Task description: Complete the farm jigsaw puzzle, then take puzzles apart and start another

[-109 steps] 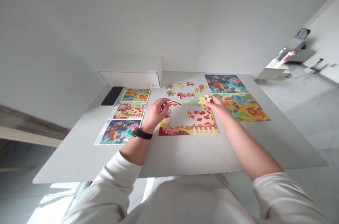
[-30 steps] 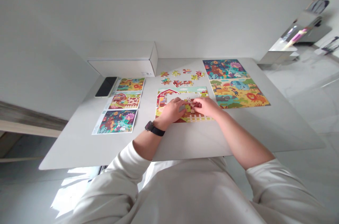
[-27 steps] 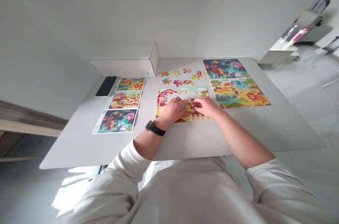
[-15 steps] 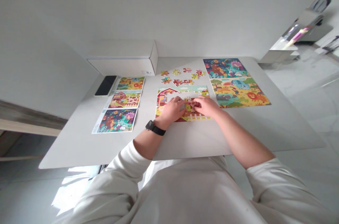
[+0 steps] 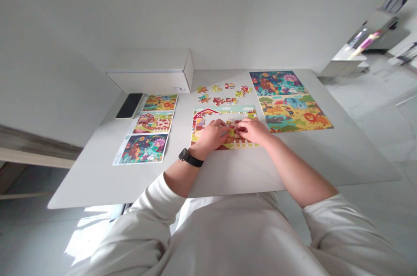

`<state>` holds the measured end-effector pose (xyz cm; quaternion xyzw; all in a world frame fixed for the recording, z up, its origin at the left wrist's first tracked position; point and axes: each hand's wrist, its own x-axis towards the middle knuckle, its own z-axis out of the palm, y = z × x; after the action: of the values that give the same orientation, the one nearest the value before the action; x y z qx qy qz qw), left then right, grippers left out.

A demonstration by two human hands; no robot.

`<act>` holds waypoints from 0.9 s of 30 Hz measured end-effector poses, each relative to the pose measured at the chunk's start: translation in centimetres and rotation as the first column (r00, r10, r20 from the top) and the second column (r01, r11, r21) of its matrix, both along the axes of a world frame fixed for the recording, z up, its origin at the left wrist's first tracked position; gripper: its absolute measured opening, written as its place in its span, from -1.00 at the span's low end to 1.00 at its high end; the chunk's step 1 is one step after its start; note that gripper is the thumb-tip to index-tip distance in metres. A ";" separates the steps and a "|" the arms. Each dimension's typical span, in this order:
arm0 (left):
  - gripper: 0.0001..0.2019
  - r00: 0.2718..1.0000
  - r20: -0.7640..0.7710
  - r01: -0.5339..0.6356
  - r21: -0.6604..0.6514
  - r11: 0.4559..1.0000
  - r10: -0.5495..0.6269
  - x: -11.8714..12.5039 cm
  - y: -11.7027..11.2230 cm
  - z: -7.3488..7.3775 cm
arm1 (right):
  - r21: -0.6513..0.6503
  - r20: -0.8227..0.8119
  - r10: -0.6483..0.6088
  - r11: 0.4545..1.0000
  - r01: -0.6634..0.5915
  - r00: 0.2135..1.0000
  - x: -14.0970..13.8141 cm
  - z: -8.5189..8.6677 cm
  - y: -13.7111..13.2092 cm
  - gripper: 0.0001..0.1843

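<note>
Two hands, both yours, lie on the farm puzzle (image 5: pixel 202 115), which sits flat on the white table (image 5: pixel 228 171) straight in front of you. Your left hand (image 5: pixel 211 133) covers the puzzle's middle with its fingers curled downward, a black watch (image 5: pixel 190 158) on the wrist. Your right hand (image 5: pixel 254 130) comes in from the puzzle's right edge, and the fingertips of both meet over the red-spotted cow patch (image 5: pixel 232 126) near its centre. Whether either hand pinches a separate piece or only presses down on the board, you cannot tell from this view, since the fingers hide the spot.

As for progress, the farm puzzle looks largely built. The red barn at its upper left, the sky strip along the top and the white fence along the near edge are all joined. Part of the middle is hidden under your hands, so any gap there cannot be judged. A scatter of loose pieces (image 5: pixel 220 101) lies just beyond the puzzle's far edge, so some of the picture is not yet filled.

Right of the farm puzzle, two finished puzzles lie edge to edge, a dark jungle one (image 5: pixel 276 83) farther off and a yellow savanna one (image 5: pixel 293 115) nearer. Left of the farm puzzle lies a reference sheet (image 5: pixel 153 123) with three small pictures. Beyond that are a black phone (image 5: pixel 129 105) and a white box (image 5: pixel 153 71).
</note>
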<state>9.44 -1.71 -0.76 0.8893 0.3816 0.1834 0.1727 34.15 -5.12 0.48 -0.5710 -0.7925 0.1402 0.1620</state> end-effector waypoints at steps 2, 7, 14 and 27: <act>-0.71 1.000 0.004 0.013 0.005 1.000 -0.013 0.0 0.0 0.2 | 0.014 -0.037 -0.016 1.000 0.016 0.999 0.4 0.3 0.1 -0.85; -0.66 0.999 0.033 0.013 0.021 1.000 -0.013 -0.2 0.2 0.6 | 0.062 -0.167 -0.118 0.990 0.129 0.979 2.0 1.1 0.4 -0.80; -0.61 0.998 0.033 0.051 0.014 0.999 -0.052 -0.1 0.4 0.4 | 0.116 -0.121 -0.049 0.991 0.063 0.991 1.9 0.5 0.3 -0.78; -0.62 0.999 0.032 0.041 0.005 0.999 -0.042 -0.2 0.5 0.1 | 0.147 -0.086 0.057 0.988 -0.044 0.995 1.1 -0.3 0.3 -0.74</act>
<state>9.23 -1.21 -0.64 0.8943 0.3598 0.1949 0.1808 35.26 -4.77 0.23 -0.5308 -0.8066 0.1120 0.2349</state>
